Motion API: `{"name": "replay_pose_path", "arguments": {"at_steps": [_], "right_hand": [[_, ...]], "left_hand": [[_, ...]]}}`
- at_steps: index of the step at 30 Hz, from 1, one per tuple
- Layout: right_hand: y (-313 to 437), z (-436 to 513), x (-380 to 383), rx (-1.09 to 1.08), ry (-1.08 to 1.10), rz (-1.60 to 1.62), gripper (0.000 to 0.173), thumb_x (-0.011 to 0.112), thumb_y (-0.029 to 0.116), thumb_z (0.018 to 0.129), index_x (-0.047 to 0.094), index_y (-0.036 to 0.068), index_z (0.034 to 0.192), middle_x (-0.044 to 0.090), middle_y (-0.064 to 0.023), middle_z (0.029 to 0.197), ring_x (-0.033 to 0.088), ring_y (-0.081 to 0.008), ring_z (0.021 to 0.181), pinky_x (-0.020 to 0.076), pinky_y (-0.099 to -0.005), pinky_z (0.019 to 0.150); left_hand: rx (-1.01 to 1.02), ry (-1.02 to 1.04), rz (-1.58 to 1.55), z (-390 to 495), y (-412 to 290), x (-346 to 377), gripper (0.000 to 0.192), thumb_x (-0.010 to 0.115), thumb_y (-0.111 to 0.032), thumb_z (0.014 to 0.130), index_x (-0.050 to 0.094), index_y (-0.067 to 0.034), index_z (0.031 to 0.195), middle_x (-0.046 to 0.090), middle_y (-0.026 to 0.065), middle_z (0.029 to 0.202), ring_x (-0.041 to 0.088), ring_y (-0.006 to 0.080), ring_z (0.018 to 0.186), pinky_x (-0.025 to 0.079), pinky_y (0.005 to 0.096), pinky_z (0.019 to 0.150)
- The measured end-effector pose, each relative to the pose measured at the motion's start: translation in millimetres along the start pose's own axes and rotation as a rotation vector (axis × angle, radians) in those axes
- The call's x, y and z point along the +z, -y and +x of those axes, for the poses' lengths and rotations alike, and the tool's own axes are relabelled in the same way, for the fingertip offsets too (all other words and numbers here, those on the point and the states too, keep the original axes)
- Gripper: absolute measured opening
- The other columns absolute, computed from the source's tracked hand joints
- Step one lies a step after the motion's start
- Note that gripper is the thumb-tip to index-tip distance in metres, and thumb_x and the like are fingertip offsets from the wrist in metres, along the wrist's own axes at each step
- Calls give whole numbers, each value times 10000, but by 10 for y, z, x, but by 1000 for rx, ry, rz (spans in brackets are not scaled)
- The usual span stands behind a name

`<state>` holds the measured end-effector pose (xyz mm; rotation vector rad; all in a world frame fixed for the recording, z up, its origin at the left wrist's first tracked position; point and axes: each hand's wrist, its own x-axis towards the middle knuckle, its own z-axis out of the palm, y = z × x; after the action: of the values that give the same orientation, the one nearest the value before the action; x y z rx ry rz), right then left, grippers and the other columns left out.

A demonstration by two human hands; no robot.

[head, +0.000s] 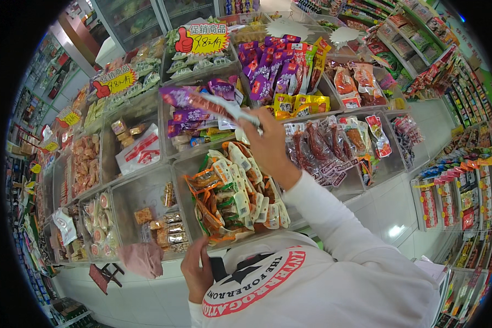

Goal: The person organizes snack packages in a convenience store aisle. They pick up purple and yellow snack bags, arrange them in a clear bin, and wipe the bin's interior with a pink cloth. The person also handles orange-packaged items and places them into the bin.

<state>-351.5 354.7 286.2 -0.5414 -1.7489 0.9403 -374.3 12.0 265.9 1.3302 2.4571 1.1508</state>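
My right hand (266, 145) grips the end of a long plastic snack packet (215, 105) with a purple top and brown contents. The packet is held above a clear plastic bin (167, 147) containing purple packets (186, 117) and several other snack packs. Below that hand, another bin holds a heap of orange, white and green vacuum packs (238, 192). My left hand (197, 268) is low, at the front rim of this lower bin, next to a dark object (218, 268) against the white shirt. Whether the left hand holds that object is hidden.
More purple packets (270, 67) and yellow packs (301, 104) fill bins farther back. Clear packs of dark meat (317, 141) lie to the right. A pink cloth (143, 258) hangs over the front edge, above a small dark red stool (102, 276). Store shelves (455, 197) stand at the right.
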Motion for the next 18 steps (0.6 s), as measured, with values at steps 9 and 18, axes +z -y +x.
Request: {"name": "replay_pose_path", "arguments": {"at_steps": [9,18], "right_hand": [[693,-1398,-200,688,515,610,98,707,118,995,655,35,991,641,22,906,555,-20,804,446,-226,681],[709,-1360,-241,791,680,555,187,576,155,1054,632,40,1191,690,-56,1129,654,-133,1033,532,-309,878]], "left_hand": [[-421,6,-1588,753,42,328,592,564,-348,1078,348,-108,1574,499,206,1515,575,312,1297,506,469,1051],[-449,-100,-1371,726,223,192,278,646,-111,1042,612,-31,1306,693,38,1183,661,107,1002,542,280,870]]}}
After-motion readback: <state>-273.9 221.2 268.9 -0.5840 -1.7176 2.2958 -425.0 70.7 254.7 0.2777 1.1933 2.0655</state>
